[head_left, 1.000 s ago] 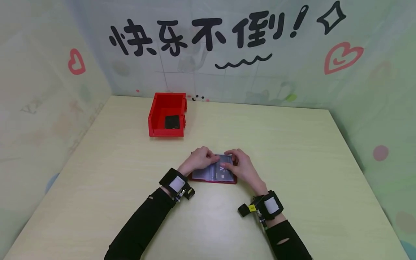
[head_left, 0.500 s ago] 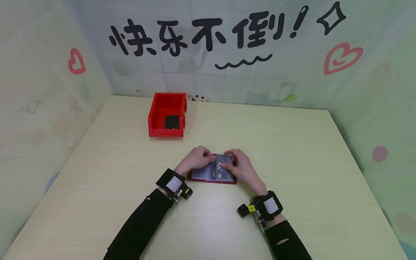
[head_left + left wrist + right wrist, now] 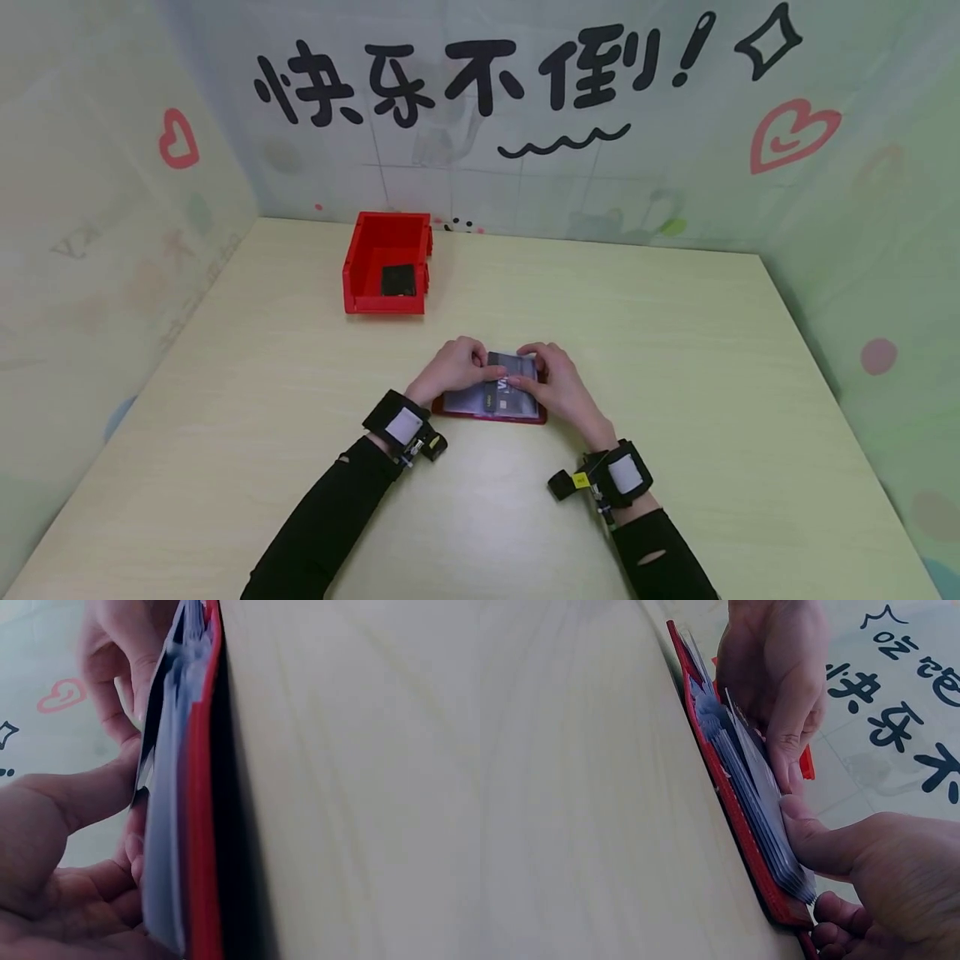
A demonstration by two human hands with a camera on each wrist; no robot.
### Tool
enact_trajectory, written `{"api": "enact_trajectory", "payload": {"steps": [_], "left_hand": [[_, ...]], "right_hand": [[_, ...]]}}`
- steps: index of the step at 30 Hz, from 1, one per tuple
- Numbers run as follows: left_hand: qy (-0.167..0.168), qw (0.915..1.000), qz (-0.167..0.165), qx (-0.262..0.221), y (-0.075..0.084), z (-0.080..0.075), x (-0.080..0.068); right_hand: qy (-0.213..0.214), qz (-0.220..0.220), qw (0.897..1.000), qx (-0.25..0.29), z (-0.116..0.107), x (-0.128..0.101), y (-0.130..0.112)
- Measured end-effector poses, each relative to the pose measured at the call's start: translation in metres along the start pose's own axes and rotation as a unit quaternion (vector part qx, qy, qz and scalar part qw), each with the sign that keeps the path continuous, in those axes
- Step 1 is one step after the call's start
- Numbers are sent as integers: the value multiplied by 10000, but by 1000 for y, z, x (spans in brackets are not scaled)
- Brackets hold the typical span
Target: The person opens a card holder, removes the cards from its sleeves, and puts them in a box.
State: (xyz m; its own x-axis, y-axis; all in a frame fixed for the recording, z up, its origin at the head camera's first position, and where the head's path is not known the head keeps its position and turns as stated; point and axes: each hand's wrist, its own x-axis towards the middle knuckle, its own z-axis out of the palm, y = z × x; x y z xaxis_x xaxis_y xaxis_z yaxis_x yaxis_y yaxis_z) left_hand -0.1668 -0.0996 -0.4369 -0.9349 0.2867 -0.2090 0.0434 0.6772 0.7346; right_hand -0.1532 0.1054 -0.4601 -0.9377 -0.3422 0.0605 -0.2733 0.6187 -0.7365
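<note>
A red card holder (image 3: 489,412) lies open on the table, its clear sleeves (image 3: 468,398) facing up. My left hand (image 3: 477,363) pinches the top sleeve at its far left edge. My right hand (image 3: 527,375) pinches a dark card (image 3: 507,367) at the top of the right page, thumb lying on it. In the right wrist view the red cover (image 3: 721,782) lies flat with the sleeves (image 3: 759,817) fanned above it, the left hand (image 3: 784,742) beyond and my right thumb (image 3: 832,847) pressing the stack. The left wrist view shows the cover (image 3: 201,825) edge-on beside my left thumb (image 3: 67,799).
A red open bin (image 3: 362,260) stands at the back left of the pale wooden table (image 3: 675,375) with a black flat object (image 3: 397,281) inside. Decorated walls (image 3: 112,208) close off the table on the left, back and right.
The dark card has shifted toward the far edge of the holder, between the fingertips of both hands. The left hand drew back slightly to the left. The holder stays in place.
</note>
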Motion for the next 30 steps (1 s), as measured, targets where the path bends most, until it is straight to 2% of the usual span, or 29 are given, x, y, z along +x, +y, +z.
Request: {"api": "enact_trajectory", "payload": {"steps": [3,8,13,18,23,30], "left_hand": [[-40,9999,-44,-125,-1,-5,-1],[-64,9989,-335,-318,-3,-14,-4],[151,9969,-570,-518,-5,-18,-6],[361,9940,-655,-803,-9,-19,-9],[644,9883,-694,-1192,-15,-20,-13],[802,9733,-616,-2061,-27,-28,-17]], "right_hand": [[14,-47,10000,-37,1,0,-1],[-13,-29,10000,-46,0,1,-1],[22,-34,10000,-21,0,1,0],[-14,15,10000,11,1,1,0],[31,-20,10000,-12,0,1,1],[28,-69,10000,-23,1,0,2]]}}
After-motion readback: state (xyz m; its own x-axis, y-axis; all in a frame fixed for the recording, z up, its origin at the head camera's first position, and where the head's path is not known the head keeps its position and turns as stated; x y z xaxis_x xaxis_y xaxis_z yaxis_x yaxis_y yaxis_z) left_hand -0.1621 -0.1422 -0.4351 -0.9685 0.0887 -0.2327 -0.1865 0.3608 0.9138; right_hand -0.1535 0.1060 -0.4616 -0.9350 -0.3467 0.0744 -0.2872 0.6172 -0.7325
